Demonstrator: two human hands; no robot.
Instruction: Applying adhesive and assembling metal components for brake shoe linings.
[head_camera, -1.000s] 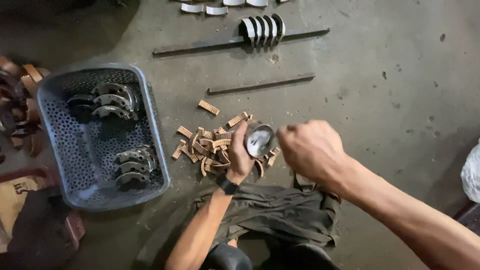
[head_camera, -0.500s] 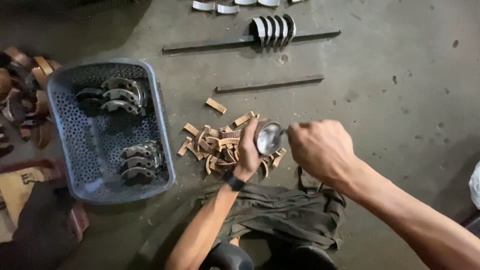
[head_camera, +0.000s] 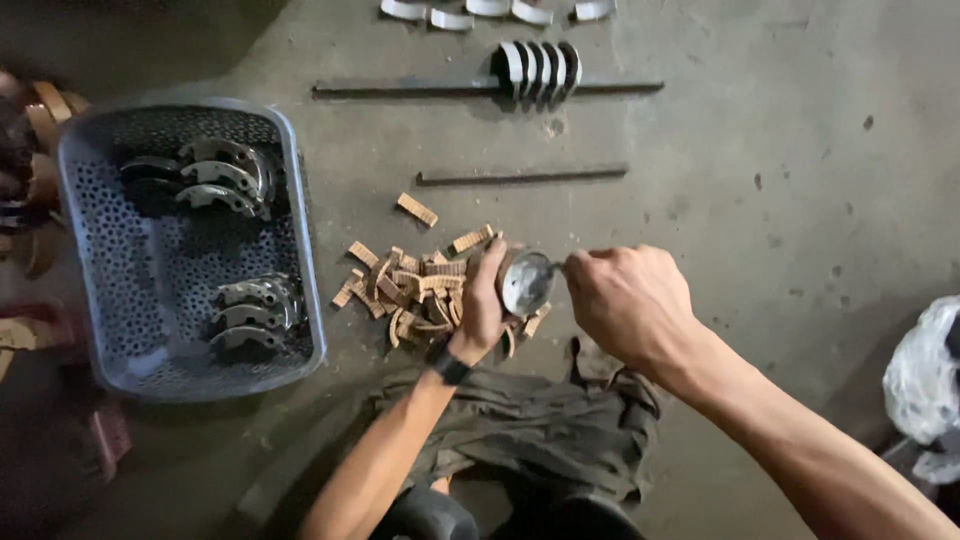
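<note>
— So, where is the curved grey metal shoe (head_camera: 527, 281)?
— Centre frame, gripped by the left hand (head_camera: 484, 300) above the tan lining scraps (head_camera: 415, 285).
— And the right hand (head_camera: 628, 300)?
— Clenched on a thin tool touching the shoe.

- Basket (head_camera: 300, 250): grey-blue plastic, perforated dot pattern.
- Lining strips (head_camera: 415, 285): tan-brown.
- Curved shoe (head_camera: 527, 282) in hand: silvery metal.
- Floor (head_camera: 760, 150): grey-olive, speckled.
</note>
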